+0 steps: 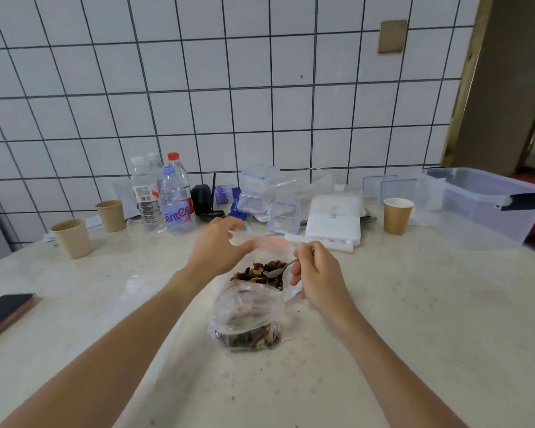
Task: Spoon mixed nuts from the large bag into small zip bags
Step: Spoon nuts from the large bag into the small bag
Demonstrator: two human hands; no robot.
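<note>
Head view, mid-scoop. My right hand (317, 274) has its grip pinched on the spoon (280, 269) handle; the bowl lies in the mixed nuts (260, 271) inside the large bag (269, 245), which sits open near the middle of the surface (414, 319), slightly toward the far edge. My left hand (218, 245) is at the bag's far-left rim with fingers curled; it seems to pinch the plastic to hold the mouth open, but motion blur there keeps me from being sure of contact.

The small zip bag (247, 322) stands just nearer me, touching the large bag, mouth open and loosely upright, with a layer of nuts in its bottom. Judged partly filled.

Risks from here:
- The small bag has no hand on it. Its thin wall could fold over the mouth as the spoon comes across, and nuts would land on the surface.
- Overloading the spoon would shed pieces in the short transfer between bags.
- If the left hand slackens, the large bag's rim may collapse onto the spoon.

A phone (3, 313) lies at the left edge, well apart.
</note>
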